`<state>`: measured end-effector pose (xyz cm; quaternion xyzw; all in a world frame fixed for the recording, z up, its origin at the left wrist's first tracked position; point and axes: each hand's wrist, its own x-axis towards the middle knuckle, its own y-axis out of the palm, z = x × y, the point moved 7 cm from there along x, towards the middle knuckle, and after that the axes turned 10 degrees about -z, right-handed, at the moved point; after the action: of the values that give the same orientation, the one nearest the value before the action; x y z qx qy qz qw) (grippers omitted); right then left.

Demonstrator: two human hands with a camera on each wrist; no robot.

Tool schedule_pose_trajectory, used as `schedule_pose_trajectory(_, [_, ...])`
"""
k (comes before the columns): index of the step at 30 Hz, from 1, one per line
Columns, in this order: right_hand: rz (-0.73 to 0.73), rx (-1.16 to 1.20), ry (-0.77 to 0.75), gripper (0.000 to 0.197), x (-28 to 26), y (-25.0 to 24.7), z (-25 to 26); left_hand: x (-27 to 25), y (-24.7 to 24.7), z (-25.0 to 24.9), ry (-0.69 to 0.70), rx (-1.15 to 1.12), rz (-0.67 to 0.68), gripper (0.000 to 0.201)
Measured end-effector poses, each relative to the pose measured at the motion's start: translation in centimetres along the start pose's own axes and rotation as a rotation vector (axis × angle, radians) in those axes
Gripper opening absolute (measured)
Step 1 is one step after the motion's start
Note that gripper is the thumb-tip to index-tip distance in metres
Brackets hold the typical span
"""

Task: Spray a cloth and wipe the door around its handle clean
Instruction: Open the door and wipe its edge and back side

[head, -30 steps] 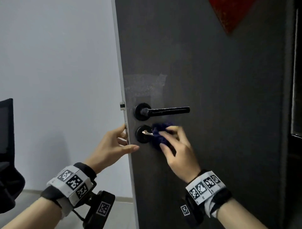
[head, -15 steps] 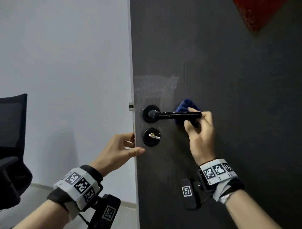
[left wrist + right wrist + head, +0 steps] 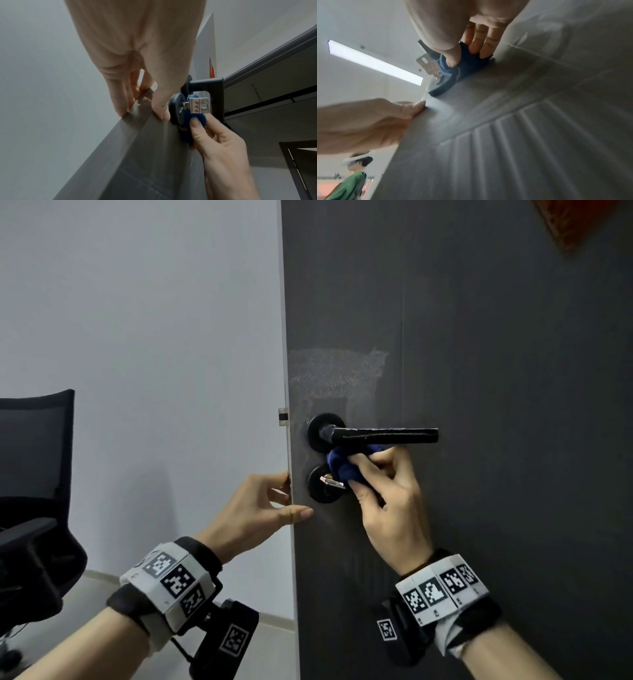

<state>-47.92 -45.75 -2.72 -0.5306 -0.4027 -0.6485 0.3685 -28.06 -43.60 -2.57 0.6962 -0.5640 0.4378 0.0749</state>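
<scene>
A dark grey door (image 3: 479, 440) stands ajar, with a black lever handle (image 3: 383, 435) and a round lock (image 3: 320, 491) below it holding a key (image 3: 331, 481). My right hand (image 3: 387, 494) pinches a bunched blue cloth (image 3: 342, 465) and presses it against the door just under the handle, beside the key (image 3: 197, 105). The blue cloth (image 3: 467, 63) sits between thumb and fingers. My left hand (image 3: 260, 508) grips the door's free edge, thumb on the front face, fingers behind. A pale smeared patch (image 3: 335, 371) lies above the handle.
A black mesh office chair (image 3: 30, 474) stands at the far left before a white wall (image 3: 137, 337). A red paper decoration (image 3: 582, 224) hangs at the door's upper right. In the right wrist view a person in a green top (image 3: 351, 185) stands far off.
My right hand has carried the cloth from the far end of the lever down and left, to under the handle next to the key. The left hand keeps its hold on the door edge.
</scene>
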Motion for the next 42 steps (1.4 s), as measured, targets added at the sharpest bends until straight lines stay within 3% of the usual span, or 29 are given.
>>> schedule_pose_trajectory(4, [0.109,-0.152,-0.096,0.026,-4.5,-1.2,-0.4,0.0,-0.1,0.2,-0.016,0.011,-0.018,0.024])
schedule_pose_trajectory(7, [0.190,-0.119,-0.021,0.029,-7.2,-1.7,-0.5,0.0,-0.1,0.2,-0.031,0.027,-0.025,0.024])
schedule_pose_trajectory(12, [-0.039,0.028,0.115,0.028,-2.3,-1.6,0.0,0.1,-0.2,0.4,-0.049,0.037,-0.020,0.028])
schedule_pose_trajectory(14, [-0.063,0.059,0.125,0.028,-0.5,-0.5,0.7,-0.1,-0.2,0.3,-0.038,0.035,-0.018,0.029])
schedule_pose_trajectory(18, [-0.018,-0.015,0.028,0.031,-0.4,0.4,1.3,-0.4,-0.3,0.4,-0.037,0.060,-0.011,0.046])
schedule_pose_trajectory(23, [0.085,-0.233,-0.065,0.037,-3.7,-2.1,0.0,-0.3,0.0,0.1,-0.039,0.055,-0.014,0.041])
schedule_pose_trajectory(26, [0.181,-0.301,-0.031,0.040,-5.6,-3.6,-1.7,-0.2,0.0,0.0,-0.063,0.029,-0.020,0.037])
schedule_pose_trajectory(32, [-0.078,-0.341,0.250,0.033,-0.8,-7.9,-7.2,0.1,0.2,0.0,-0.123,0.022,-0.037,0.026])
schedule_pose_trajectory(36, [-0.144,-0.265,0.292,0.026,2.7,-5.9,-5.8,-0.1,0.4,0.1,-0.136,-0.011,-0.045,0.027])
schedule_pose_trajectory(38, [-0.100,-0.198,0.224,0.021,2.2,-4.1,-3.7,-0.2,0.3,0.0,-0.135,-0.007,-0.052,0.029])
schedule_pose_trajectory(40, [0.040,-0.113,0.147,0.027,0.3,-2.8,-1.8,-0.4,0.3,-0.2,-0.136,-0.009,-0.049,0.030])
schedule_pose_trajectory(42, [0.155,-0.028,0.164,0.032,-1.3,-2.6,-0.8,-0.5,0.2,-0.4,-0.144,0.004,-0.039,0.030])
